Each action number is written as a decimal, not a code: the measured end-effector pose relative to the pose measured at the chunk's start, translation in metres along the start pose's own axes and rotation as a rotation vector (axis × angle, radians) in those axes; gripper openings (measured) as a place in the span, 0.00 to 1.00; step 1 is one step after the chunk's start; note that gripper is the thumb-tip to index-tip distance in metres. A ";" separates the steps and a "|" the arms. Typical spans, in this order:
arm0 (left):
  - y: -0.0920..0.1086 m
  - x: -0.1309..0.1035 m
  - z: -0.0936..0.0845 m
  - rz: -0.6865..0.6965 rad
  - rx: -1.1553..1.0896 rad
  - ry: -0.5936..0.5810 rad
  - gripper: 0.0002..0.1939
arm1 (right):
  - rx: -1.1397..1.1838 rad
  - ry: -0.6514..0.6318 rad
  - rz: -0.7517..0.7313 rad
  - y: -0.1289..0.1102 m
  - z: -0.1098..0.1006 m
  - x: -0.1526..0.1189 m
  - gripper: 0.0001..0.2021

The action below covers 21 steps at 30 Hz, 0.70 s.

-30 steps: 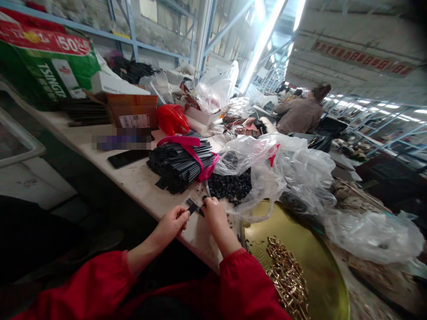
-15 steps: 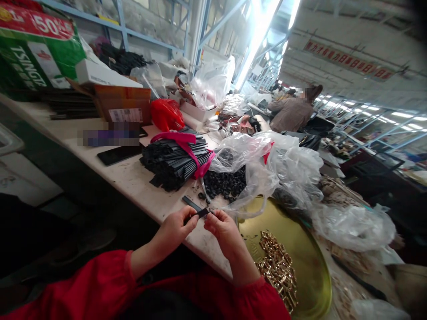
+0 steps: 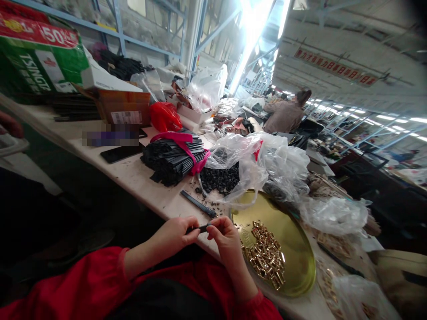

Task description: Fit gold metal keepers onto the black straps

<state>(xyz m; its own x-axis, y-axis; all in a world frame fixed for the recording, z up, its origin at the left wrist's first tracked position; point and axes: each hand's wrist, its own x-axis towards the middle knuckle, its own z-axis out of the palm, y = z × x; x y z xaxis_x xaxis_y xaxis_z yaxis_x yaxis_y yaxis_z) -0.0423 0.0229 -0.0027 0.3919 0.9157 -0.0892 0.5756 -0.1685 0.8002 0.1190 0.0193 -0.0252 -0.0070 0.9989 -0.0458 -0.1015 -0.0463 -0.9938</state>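
Note:
Between my two hands, over the table edge, is a short black strip (image 3: 202,229). My left hand (image 3: 183,231) pinches its left end, and the fingertips of my right hand (image 3: 223,231) close on its right end. Just beyond the fingers another dark strip (image 3: 197,203) lies on the table. A bundle of black strips (image 3: 173,158) bound with a pink band sits farther back. Beside it, small black pieces (image 3: 222,179) spill from a clear plastic bag (image 3: 250,166). Right of my right hand, gold metal pieces (image 3: 267,255) are heaped on a gold tray (image 3: 300,266).
A dark phone (image 3: 120,153), an open cardboard box (image 3: 128,109) and a red bag (image 3: 165,116) stand at the left back. A person (image 3: 287,113) is in the background. Another person's hand (image 3: 11,124) shows at the left edge. Plastic bags (image 3: 333,213) lie at the right.
Both my hands have moved slightly down and nearer me with the strip, away from the strip on the table. Another person's hand has appeared at the left edge. The view has shifted a little.

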 end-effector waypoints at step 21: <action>0.026 -0.016 0.012 -0.004 -0.307 -0.162 0.12 | 0.436 -0.130 0.318 0.014 -0.008 -0.045 0.16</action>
<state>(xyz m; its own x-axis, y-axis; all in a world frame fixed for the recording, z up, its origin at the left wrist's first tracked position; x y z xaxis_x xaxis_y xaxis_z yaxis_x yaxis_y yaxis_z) -0.0254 -0.0008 0.0121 0.5132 0.8421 -0.1661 0.3439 -0.0245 0.9387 0.1263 -0.0259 -0.0377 -0.2248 0.9282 -0.2966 -0.4761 -0.3702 -0.7976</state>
